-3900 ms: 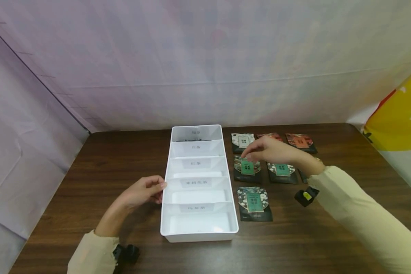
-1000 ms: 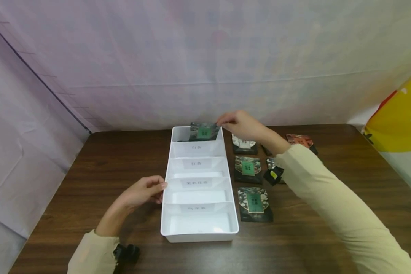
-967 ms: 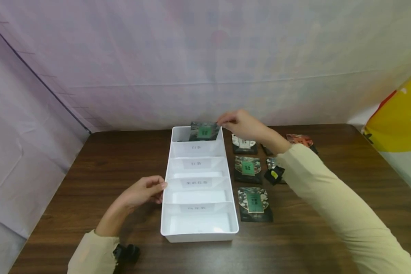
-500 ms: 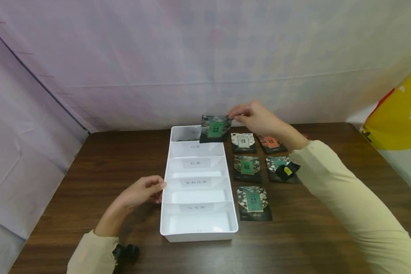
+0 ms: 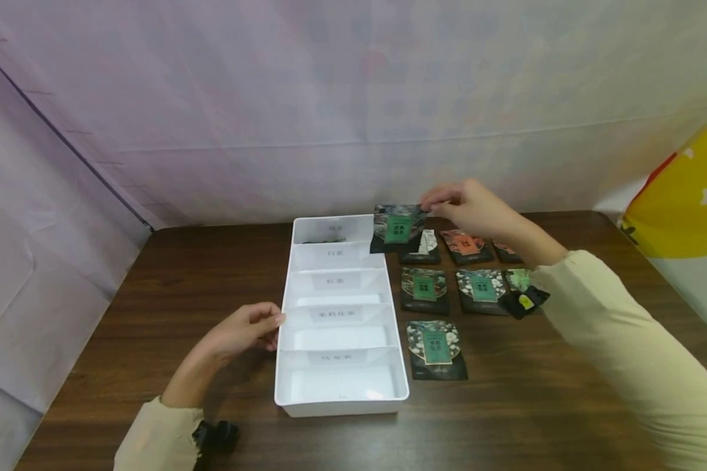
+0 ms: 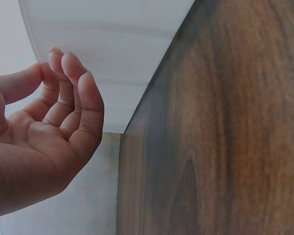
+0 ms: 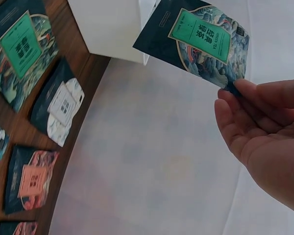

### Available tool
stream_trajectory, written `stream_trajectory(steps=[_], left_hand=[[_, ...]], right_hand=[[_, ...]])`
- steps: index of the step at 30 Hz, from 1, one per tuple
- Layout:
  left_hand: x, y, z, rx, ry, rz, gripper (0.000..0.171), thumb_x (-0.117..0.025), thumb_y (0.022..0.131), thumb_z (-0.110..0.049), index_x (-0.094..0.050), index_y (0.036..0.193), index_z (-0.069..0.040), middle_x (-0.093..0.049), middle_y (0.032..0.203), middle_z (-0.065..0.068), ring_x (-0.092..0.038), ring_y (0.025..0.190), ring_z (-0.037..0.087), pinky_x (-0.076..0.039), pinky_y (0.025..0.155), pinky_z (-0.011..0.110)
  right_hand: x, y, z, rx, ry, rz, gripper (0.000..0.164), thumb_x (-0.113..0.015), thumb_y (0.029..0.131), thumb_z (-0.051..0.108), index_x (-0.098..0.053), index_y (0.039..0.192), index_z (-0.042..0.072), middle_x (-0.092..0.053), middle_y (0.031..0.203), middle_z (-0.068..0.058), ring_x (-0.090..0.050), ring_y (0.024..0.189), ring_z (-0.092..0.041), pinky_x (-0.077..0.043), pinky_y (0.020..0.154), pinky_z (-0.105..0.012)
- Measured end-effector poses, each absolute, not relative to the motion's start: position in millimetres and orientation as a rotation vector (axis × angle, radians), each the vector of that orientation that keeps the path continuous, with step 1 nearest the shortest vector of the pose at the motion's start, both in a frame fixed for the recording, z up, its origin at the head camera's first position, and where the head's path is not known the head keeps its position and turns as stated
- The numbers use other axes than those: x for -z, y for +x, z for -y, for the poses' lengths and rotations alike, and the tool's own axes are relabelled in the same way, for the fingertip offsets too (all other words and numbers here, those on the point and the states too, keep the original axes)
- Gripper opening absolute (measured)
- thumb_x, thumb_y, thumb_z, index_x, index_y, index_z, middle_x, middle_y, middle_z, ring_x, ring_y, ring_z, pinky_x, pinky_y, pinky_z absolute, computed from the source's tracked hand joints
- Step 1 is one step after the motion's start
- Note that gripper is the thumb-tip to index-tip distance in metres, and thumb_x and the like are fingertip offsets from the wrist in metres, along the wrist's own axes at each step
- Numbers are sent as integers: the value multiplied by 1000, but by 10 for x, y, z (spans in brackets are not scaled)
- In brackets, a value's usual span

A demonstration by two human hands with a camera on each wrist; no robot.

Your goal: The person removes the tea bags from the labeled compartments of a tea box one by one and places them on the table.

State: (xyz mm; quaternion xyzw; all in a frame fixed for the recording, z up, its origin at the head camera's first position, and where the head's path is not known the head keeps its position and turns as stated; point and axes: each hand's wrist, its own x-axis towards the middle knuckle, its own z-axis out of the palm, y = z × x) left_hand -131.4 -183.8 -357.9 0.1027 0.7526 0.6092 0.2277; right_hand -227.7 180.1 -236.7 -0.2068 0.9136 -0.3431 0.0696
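My right hand (image 5: 468, 208) pinches a dark tea sachet (image 5: 398, 226) with a green label by its top corner. The sachet hangs upright at the right of the back compartment and partly covers a white-labelled sachet (image 5: 429, 243). In the right wrist view, thumb and fingers hold the green tea sachet (image 7: 201, 39) at one corner. My left hand (image 5: 244, 333) grips the left rim of a white divided box (image 5: 344, 409), with the thumb on top. In the left wrist view, thumb and fingertips meet at the box's edge (image 6: 112, 54). Dark contents show in the back compartment.
Several sachets lie right of the box: two green-labelled in the middle row (image 5: 424, 290) (image 5: 482, 288), one nearer the front (image 5: 437, 350), and an orange-labelled one (image 5: 465, 245) at the back. A curtain (image 5: 365, 131) hangs behind the wooden table (image 5: 536, 405).
My right hand, earlier without a sachet above the table, then held the green-labelled sachet at the back compartment. It has since drawn the sachet rightward, off the box. My left hand stays put.
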Motion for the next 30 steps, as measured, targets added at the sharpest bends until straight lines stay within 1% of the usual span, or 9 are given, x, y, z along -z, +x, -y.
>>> stream_trajectory(steps=[3, 10, 17, 20, 22, 24, 27, 29, 30], left_hand=[[3574, -1311, 1844, -1675, 280, -2076, 22, -45, 96, -8, -46, 92, 13, -51, 68, 5, -51, 64, 14, -46, 61, 27], [3583, -1308, 1861, -1656, 254, -2088, 19, -46, 96, -9, -49, 89, 8, -51, 69, 5, -51, 65, 15, -47, 62, 29], [3597, -1306, 1872, -1658, 250, -2085, 17, -45, 96, -8, -49, 88, 7, -51, 70, 5, -52, 66, 16, -47, 63, 29], [3590, -1302, 1871, -1656, 249, -2086, 17, -45, 96, -9, -49, 88, 6, -51, 70, 5, -52, 66, 16, -47, 63, 29], [3587, -1300, 1869, -1653, 250, -2087, 18, -45, 96, -9, -49, 88, 7, -51, 70, 5, -52, 66, 16, -47, 64, 29], [3586, -1299, 1865, -1654, 252, -2087, 18, -45, 96, -9, -49, 88, 7, -51, 70, 5, -52, 67, 16, -47, 64, 29], [3585, -1297, 1863, -1654, 253, -2085, 18, -45, 96, -9, -49, 88, 7, -51, 70, 5, -52, 66, 16, -47, 63, 29], [3586, -1296, 1862, -1654, 254, -2085, 18, -45, 96, -9, -49, 88, 7, -51, 70, 5, -52, 66, 16, -47, 63, 29], [3587, -1296, 1862, -1654, 256, -2084, 18, -45, 96, -9, -49, 88, 7, -51, 70, 5, -52, 66, 16, -47, 63, 28]], right_hand=[[2353, -2254, -1864, 1031, -603, -2747, 27, -45, 96, 12, -60, 116, 4, -51, 126, -14, -31, 39, -13, -34, 40, -32], [2330, -2199, -2027, 994, -652, -2771, 24, -47, 94, 7, -63, 110, 0, -54, 122, -18, -42, 51, -15, -40, 53, -32], [2328, -2148, -2217, 936, -617, -2782, 24, -49, 93, 8, -62, 111, -2, -63, 102, -17, -46, 54, -17, -37, 46, -31], [2334, -2119, -2311, 873, -616, -2801, 24, -49, 93, 9, -64, 110, 0, -64, 104, -15, -45, 54, -17, -38, 50, -32], [2346, -2103, -2381, 841, -630, -2806, 24, -49, 94, 10, -64, 110, 1, -62, 108, -16, -51, 61, -12, -40, 55, -32], [2364, -2089, -2448, 819, -619, -2807, 24, -48, 94, 10, -64, 111, 2, -60, 112, -16, -47, 54, -11, -40, 54, -32], [2397, -2069, -2540, 787, -604, -2802, 24, -49, 94, 11, -64, 111, 3, -59, 114, -17, -49, 59, -9, -38, 54, -31], [2418, -2053, -2596, 757, -592, -2804, 23, -50, 94, 11, -65, 110, 4, -60, 113, -16, -49, 60, -12, -37, 54, -32], [2428, -2046, -2624, 743, -582, -2803, 22, -50, 94, 11, -65, 109, 5, -60, 113, -15, -52, 67, -12, -37, 56, -32]])
